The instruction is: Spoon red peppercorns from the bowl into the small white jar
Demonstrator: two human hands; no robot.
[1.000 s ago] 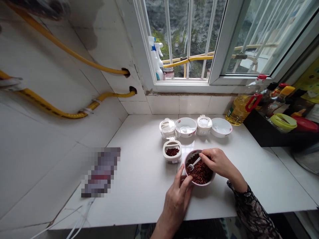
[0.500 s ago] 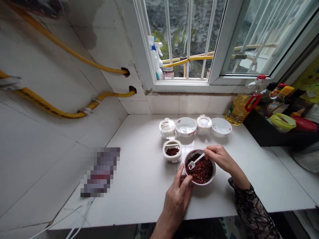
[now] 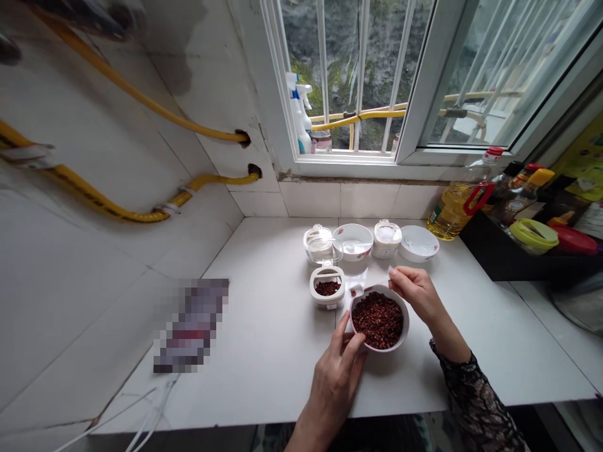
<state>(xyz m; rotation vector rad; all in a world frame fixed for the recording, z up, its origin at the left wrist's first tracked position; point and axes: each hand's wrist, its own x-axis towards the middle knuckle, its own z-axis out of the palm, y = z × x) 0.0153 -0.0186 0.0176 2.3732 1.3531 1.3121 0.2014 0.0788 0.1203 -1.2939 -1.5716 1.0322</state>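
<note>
A white bowl (image 3: 404,336) full of dark red, coarse spice stands on the white counter. My left hand (image 3: 335,370) holds its left rim between thumb and fingers. Above the bowl's far right rim, my right hand (image 3: 414,292) pinches the handle end of a small white spoon. The spoon's head (image 3: 357,291), with a little red spice in it, is at the bowl's far left rim, beside an open jar (image 3: 326,289). That jar holds the same kind of spice under a white crossbar. Much of the spoon's handle is hard to make out against the counter.
Behind stand a white lidded jar (image 3: 319,245), a white bowl (image 3: 353,242), another jar (image 3: 387,238) and a shallow bowl (image 3: 419,243). An oil bottle (image 3: 452,207) and a black condiment box (image 3: 490,248) are at right. A blurred object (image 3: 193,326) lies left.
My right hand has moved slightly away from me, carrying the spoon from over the spice to the bowl's far left edge, towards the open jar. My left hand still holds the bowl.
</note>
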